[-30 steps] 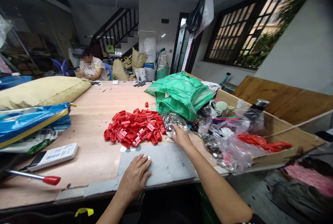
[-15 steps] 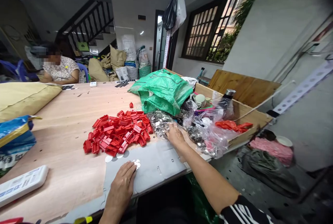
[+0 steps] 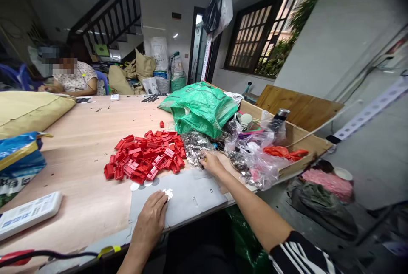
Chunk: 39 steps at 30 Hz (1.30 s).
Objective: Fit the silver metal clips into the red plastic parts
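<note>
My left hand (image 3: 151, 212) lies on the grey sheet (image 3: 186, 191) at the table's front edge, its fingers stretched out together. Small white pieces (image 3: 168, 194) sit at its fingertips; I cannot make out their kind. Farther right, my right hand (image 3: 212, 164) is at a clear plastic bag (image 3: 196, 148) of small shiny metal-looking parts. Its fingers are bent and pinched together at the bag's near side, and whatever is between them is hidden. Left of that bag spreads a heap of red plastic pieces (image 3: 145, 155), shaped like small open channels.
A green woven sack (image 3: 202, 106) stands behind the bag. A wooden tray (image 3: 296, 165) on the right holds plastic bags, a cup and a flask. At left lie a white device (image 3: 30, 215), a blue packet (image 3: 21, 159) and a tan sack (image 3: 35, 112). A person (image 3: 75, 78) sits across the table.
My right hand has shifted slightly toward the near side of the bag, its fingers drawn closer together. The left hand keeps its place by the white pieces. The view has tilted slightly.
</note>
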{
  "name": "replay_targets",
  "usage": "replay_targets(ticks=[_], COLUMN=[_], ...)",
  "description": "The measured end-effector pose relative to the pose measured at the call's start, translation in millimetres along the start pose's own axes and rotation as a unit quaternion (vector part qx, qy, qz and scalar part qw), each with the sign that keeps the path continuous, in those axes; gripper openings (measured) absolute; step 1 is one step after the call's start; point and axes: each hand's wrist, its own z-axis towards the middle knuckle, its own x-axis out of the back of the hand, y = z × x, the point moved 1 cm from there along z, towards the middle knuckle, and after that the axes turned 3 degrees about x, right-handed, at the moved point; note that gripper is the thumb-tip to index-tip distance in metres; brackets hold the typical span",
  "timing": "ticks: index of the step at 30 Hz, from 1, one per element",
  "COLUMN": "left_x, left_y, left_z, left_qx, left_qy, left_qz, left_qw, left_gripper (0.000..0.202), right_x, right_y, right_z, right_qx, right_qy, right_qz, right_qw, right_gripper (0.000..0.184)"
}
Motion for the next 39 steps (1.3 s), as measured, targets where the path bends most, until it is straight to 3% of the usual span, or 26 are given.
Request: replay_targets(ticks=[8,15,20,26,30,39], left_x=[5.4,6.2,7.9,10.0,8.6,9.1], left_y=[7,9,11,13,13,14], left_z=[7,8,9,11,10,11], left_qx=[0.007,0.006,0.011,0.021,0.022,0.029], left_qy=[0.002,-0.004,-0.011,-0.023,-0.027,-0.024], left_qz=[0.003,0.013,0.013,0.013,0.019,0.005], left_qw=[1.000,1.000,1.000,0.999,0.999,0.999], left_gripper=[0.025,0.026,0.025,0.026,0.026,0.027], right_x=[11,0,-9,-13,-10,-14], right_y=[5,-7,-20,-22,-22,-20], right_z=[25,10,-5,9,15,-4], right_qx=[-0.024,-0.073,-0.038,-0.065,-0.051,-0.026], right_qy=[0.043,-0.004,0.008,-0.011,-0.001,0.045], right_qz=[-0.016,-0.061,-0.076,-0.080,-0.076,-0.080], right_qw=[0.999,0.995,0.996,0.995,0.996,0.995], right_gripper=[0.040,0.076,0.073,0.079,0.068,0.043])
